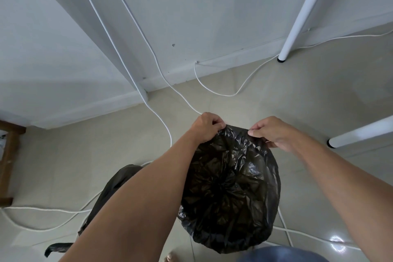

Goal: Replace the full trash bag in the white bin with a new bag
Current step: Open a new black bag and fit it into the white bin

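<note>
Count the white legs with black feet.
2. The far leg stands by the wall, upper right; the near leg enters at the right edge. More may be out of view.

thin black plastic bag (231, 187), crinkled and glossy; floor (297, 95) smooth, shiny tile; brown wooden furniture (8, 155), matt

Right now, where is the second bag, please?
In the head view the second bag lies on the floor, lower left, behind the left forearm, beside the black bag.
</note>
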Demonstrator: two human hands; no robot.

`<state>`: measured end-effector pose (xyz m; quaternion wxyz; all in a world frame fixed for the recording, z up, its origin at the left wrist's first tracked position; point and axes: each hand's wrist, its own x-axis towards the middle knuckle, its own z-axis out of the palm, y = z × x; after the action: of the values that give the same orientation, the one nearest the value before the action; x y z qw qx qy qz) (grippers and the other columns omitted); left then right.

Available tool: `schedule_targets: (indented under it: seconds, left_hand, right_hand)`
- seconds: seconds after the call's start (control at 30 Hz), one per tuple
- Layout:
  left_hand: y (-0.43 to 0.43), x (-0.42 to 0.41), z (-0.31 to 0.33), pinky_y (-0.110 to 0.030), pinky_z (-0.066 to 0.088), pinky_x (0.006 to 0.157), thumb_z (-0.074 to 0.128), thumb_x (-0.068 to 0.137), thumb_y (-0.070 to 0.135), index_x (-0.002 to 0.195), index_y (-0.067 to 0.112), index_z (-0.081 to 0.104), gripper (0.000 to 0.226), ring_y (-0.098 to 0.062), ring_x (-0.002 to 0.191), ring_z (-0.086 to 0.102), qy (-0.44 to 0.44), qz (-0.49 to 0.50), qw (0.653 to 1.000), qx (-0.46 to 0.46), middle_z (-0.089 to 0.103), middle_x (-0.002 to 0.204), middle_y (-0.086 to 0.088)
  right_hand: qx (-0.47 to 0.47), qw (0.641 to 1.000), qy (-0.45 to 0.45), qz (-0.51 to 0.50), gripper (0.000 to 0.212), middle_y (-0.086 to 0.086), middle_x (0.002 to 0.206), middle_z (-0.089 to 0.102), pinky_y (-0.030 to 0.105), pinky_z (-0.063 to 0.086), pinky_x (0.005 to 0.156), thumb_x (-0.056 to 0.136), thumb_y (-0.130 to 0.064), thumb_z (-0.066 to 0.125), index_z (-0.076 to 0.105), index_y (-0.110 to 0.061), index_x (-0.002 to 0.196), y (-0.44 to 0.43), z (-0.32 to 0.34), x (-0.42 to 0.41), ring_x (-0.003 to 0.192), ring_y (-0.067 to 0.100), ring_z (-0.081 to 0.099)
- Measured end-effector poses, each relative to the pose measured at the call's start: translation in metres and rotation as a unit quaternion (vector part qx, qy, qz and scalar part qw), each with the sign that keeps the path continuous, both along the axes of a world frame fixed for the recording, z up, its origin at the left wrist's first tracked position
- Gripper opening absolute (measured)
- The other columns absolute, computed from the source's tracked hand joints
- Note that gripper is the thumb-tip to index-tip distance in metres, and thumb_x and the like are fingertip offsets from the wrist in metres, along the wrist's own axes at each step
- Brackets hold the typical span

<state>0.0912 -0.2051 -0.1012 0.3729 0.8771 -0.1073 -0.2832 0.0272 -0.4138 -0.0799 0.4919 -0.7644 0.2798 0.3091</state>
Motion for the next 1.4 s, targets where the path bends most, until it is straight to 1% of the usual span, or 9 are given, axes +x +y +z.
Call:
schedule_targets:
  seconds: [0.2, 0.33, 0.4, 0.5, 0.77, 0.97, 1.13, 1.3, 1.4]
  left_hand:
    - [0.003, 0.0, -0.006, -0.021, 0.039, 0.055, 0.069, 0.081, 0.017, 0.074, 0.025, 0.067, 0.011, -0.01, 0.061, 0.053, 0.027, 0.042, 0.999, 0.0, 0.063, 0.071, 0.001]
    - [0.002, 0.001, -0.004, -0.021, 0.043, 0.055, 0.061, 0.076, 0.009, 0.067, 0.026, 0.072, 0.022, -0.009, 0.057, 0.054, 0.034, 0.011, 0.999, 0.0, 0.064, 0.063, 0.006]
    - [0.004, -0.001, -0.004, -0.015, 0.046, 0.059, 0.069, 0.074, 0.017, 0.069, 0.023, 0.076, 0.011, -0.002, 0.06, 0.059, 0.04, -0.011, 0.999, -0.006, 0.07, 0.066, 0.011]
    - [0.011, -0.002, -0.004, -0.012, 0.044, 0.058, 0.082, 0.068, 0.028, 0.07, 0.024, 0.076, 0.008, 0.002, 0.059, 0.058, 0.037, -0.047, 0.998, 0.013, 0.069, 0.064, 0.013]
    - [0.019, -0.009, -0.011, -0.019, 0.041, 0.061, 0.074, 0.08, 0.021, 0.073, 0.024, 0.062, 0.014, -0.011, 0.07, 0.058, 0.003, -0.038, 0.998, 0.042, 0.063, 0.073, 0.005]
    - [0.048, -0.013, -0.017, -0.021, 0.04, 0.06, 0.071, 0.083, 0.02, 0.08, 0.017, 0.063, 0.009, -0.012, 0.069, 0.053, 0.0, 0.072, 0.997, 0.036, 0.059, 0.075, 0.003]
    - [0.064, -0.011, -0.01, -0.027, 0.045, 0.067, 0.075, 0.077, 0.042, 0.088, 0.02, 0.065, 0.026, -0.014, 0.076, 0.058, 0.014, 0.113, 0.993, 0.029, 0.063, 0.083, 0.002]
    - [0.033, 0.003, 0.011, -0.022, 0.045, 0.073, 0.067, 0.084, 0.047, 0.114, 0.032, 0.066, 0.034, -0.01, 0.087, 0.058, -0.105, 0.036, 0.994, 0.022, 0.059, 0.101, 0.004]
    - [0.005, 0.012, 0.017, -0.027, 0.046, 0.081, 0.066, 0.086, 0.042, 0.118, 0.03, 0.067, 0.034, -0.013, 0.094, 0.056, -0.101, -0.017, 0.994, 0.04, 0.059, 0.106, 0.003]
  right_hand:
    - [0.005, 1.0, 0.024, 0.007, 0.012, 0.012, 0.091, 0.069, 0.03, 0.048, 0.062, 0.087, -0.006, 0.067, 0.063, -0.012, 0.097, -0.001, -0.005, 0.002, 0.074, 0.019, 0.058]
    - [-0.043, 0.995, -0.024, 0.088, 0.013, 0.016, 0.091, 0.068, 0.033, 0.048, 0.067, 0.084, -0.001, 0.061, 0.068, -0.012, 0.087, 0.003, -0.006, -0.002, 0.074, 0.024, 0.059]
    - [-0.052, 0.991, -0.054, 0.112, 0.008, 0.01, 0.094, 0.072, 0.034, 0.051, 0.077, 0.084, -0.011, 0.063, 0.071, -0.013, 0.085, 0.005, -0.003, -0.004, 0.085, 0.025, 0.066]
    - [-0.07, 0.982, -0.081, 0.158, 0.026, -0.007, 0.077, 0.07, 0.028, 0.047, 0.067, 0.069, -0.045, 0.078, 0.071, -0.021, 0.079, 0.008, 0.002, -0.009, 0.075, 0.01, 0.064]
    - [-0.121, 0.95, -0.1, 0.27, 0.016, 0.0, 0.09, 0.065, 0.024, 0.042, 0.06, 0.078, -0.014, 0.07, 0.062, -0.025, 0.085, 0.016, -0.006, 0.003, 0.077, 0.014, 0.062]
    - [-0.113, 0.963, -0.174, 0.173, 0.03, -0.015, 0.092, 0.065, 0.026, 0.044, 0.075, 0.078, -0.045, 0.072, 0.061, -0.03, 0.102, 0.017, 0.001, 0.02, 0.087, 0.006, 0.061]
    - [-0.168, 0.952, -0.237, 0.094, 0.029, -0.015, 0.086, 0.063, 0.02, 0.04, 0.063, 0.084, -0.054, 0.058, 0.061, -0.026, 0.088, 0.001, 0.012, 0.008, 0.081, 0.001, 0.059]
    - [-0.179, 0.953, -0.226, 0.089, 0.035, -0.009, 0.082, 0.063, 0.025, 0.04, 0.059, 0.076, -0.059, 0.066, 0.063, -0.024, 0.08, -0.006, 0.017, -0.01, 0.076, 0.008, 0.06]
    - [-0.207, 0.947, -0.195, 0.15, 0.023, -0.003, 0.09, 0.063, 0.029, 0.044, 0.067, 0.077, -0.04, 0.074, 0.066, -0.021, 0.088, -0.005, 0.011, -0.011, 0.081, 0.015, 0.06]
